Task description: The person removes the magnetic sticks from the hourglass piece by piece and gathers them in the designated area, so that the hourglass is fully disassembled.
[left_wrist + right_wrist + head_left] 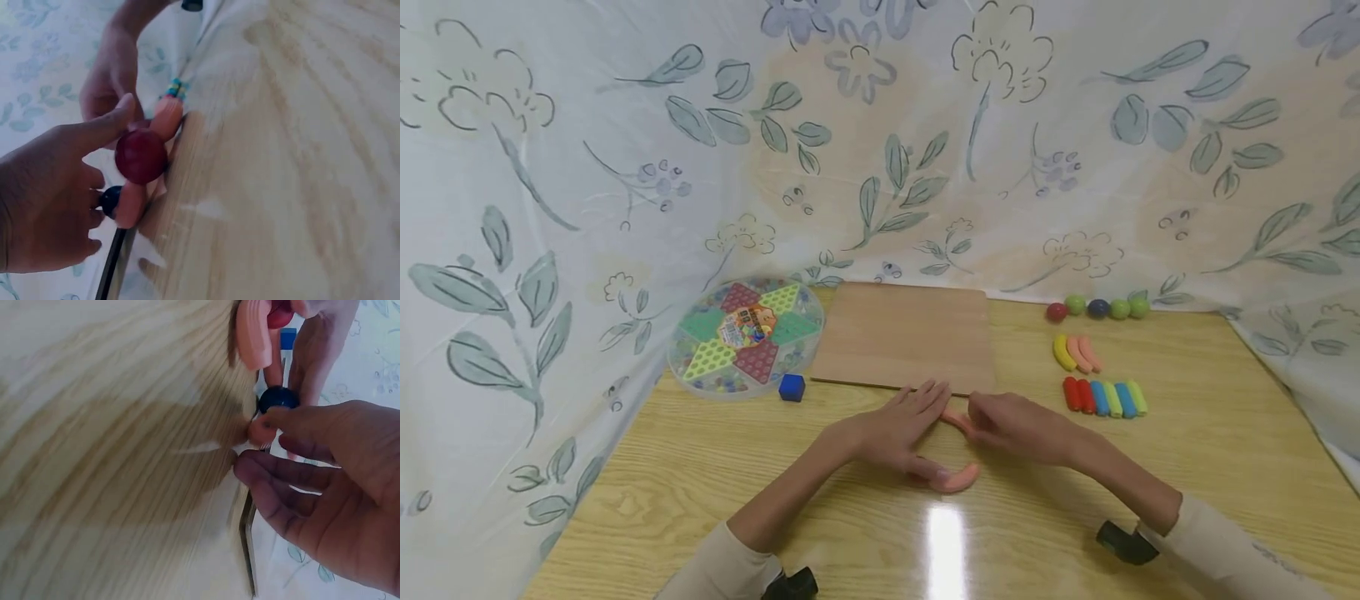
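My left hand (898, 429) is spread low over the table, its fingers mostly straight. Its thumb reaches a pink banana-shaped piece (958, 479) and a dark red ball (141, 156). A navy ball (111, 201) touches its fingers. In the head view, the left hand hides both balls. A second pink banana-shaped piece (957, 421) lies between the hands. My right hand (1018, 425) has bent fingers and pinches that piece's right end. In the right wrist view, the right thumb rests on the pink end (261, 430), beside the navy ball.
A wooden board (906, 333) lies just beyond the hands. Left of it are a round Chinese checkers set (752, 333) and a blue cube (792, 387). At right are coloured cylinders (1097, 397), a yellow banana piece (1063, 352) with pink ones, and small balls (1098, 309).
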`<action>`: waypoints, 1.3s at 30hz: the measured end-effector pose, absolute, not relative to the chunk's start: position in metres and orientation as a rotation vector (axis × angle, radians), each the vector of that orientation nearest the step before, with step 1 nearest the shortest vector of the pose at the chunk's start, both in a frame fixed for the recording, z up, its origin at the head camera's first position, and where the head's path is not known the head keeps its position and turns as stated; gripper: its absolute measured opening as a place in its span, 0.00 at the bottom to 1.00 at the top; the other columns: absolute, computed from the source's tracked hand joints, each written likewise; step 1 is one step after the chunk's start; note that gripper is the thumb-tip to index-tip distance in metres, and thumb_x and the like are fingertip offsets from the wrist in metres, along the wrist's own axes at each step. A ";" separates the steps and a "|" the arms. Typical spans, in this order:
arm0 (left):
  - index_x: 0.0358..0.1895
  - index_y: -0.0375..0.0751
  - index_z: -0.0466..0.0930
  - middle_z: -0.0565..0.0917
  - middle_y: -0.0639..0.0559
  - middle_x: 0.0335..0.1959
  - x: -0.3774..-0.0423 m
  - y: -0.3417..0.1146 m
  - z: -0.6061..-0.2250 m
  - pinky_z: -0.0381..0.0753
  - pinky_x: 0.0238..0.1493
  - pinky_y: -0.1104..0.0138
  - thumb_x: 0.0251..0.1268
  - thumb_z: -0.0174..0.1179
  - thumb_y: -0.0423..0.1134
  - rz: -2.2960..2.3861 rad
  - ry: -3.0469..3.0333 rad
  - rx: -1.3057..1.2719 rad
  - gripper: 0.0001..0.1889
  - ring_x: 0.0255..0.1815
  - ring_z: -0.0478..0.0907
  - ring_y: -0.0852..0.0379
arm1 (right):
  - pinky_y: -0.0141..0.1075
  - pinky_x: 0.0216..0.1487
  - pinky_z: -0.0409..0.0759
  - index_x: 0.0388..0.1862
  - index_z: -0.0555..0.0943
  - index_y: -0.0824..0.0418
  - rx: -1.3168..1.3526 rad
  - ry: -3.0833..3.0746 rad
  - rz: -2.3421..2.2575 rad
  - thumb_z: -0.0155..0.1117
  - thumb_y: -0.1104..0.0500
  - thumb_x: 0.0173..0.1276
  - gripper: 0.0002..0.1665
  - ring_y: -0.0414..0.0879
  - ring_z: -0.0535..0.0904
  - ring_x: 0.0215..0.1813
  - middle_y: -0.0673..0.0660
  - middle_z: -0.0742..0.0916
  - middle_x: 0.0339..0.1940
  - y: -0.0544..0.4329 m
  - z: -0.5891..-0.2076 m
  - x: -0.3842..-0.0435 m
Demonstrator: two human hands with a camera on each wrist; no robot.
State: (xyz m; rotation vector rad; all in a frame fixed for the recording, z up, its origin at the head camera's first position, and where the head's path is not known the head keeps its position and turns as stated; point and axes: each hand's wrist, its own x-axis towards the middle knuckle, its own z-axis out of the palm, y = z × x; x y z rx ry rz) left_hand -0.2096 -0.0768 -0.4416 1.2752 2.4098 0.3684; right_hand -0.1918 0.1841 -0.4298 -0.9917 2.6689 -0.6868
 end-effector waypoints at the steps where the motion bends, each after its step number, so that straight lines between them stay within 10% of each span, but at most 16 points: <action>1: 0.86 0.40 0.30 0.32 0.45 0.89 -0.210 -0.078 -0.440 0.36 0.89 0.47 0.72 0.58 0.68 0.365 2.398 1.257 0.58 0.90 0.28 0.48 | 0.26 0.29 0.69 0.38 0.75 0.55 -1.005 2.669 -0.694 0.67 0.59 0.76 0.08 0.31 0.67 0.28 0.43 0.75 0.25 0.183 -0.430 -0.192; 15: 0.86 0.44 0.28 0.28 0.49 0.89 -0.211 -0.082 -0.436 0.42 0.88 0.43 0.69 0.60 0.68 0.388 2.321 1.197 0.60 0.90 0.31 0.53 | 0.26 0.27 0.67 0.51 0.83 0.68 -0.729 2.679 -0.778 0.67 0.64 0.72 0.12 0.34 0.68 0.25 0.46 0.77 0.23 0.165 -0.433 -0.190; 39: 0.86 0.47 0.28 0.30 0.51 0.89 -0.211 -0.081 -0.431 0.43 0.89 0.48 0.72 0.60 0.66 0.278 2.286 1.181 0.57 0.90 0.35 0.56 | 0.29 0.27 0.62 0.33 0.86 0.59 -0.564 2.781 -0.684 0.69 0.59 0.72 0.07 0.38 0.64 0.25 0.45 0.68 0.19 0.176 -0.423 -0.185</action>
